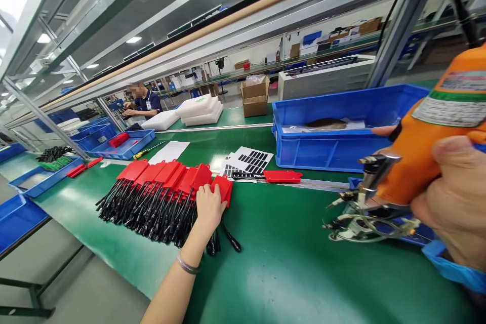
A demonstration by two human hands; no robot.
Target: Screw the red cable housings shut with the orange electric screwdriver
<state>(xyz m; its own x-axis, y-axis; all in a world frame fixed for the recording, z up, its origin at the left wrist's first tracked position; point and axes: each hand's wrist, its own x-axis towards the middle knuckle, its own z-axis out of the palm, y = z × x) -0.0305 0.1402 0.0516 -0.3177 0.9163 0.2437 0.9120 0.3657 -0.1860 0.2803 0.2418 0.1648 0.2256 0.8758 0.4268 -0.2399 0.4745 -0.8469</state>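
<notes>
My left hand (209, 206) reaches to the right end of a row of flat red cases (167, 174), its fingers curled on the end red case (227, 188). Black cables (152, 217) hang from the row toward the bench's near edge, and one black cable end (233, 243) lies apart on the green surface. At the right, close to the camera, my right hand (451, 197) is wrapped round a large orange power tool (413, 147) with a label on its body. The tool's working end is not plain to see.
Beyond the row lie sheets of black labels (253, 161), a single red case (283, 176) and a yellow screwdriver (141, 154). A large blue bin (317, 149) stands behind. Further blue trays (129, 147) are at the left. A co-worker (146, 101) sits across the bench.
</notes>
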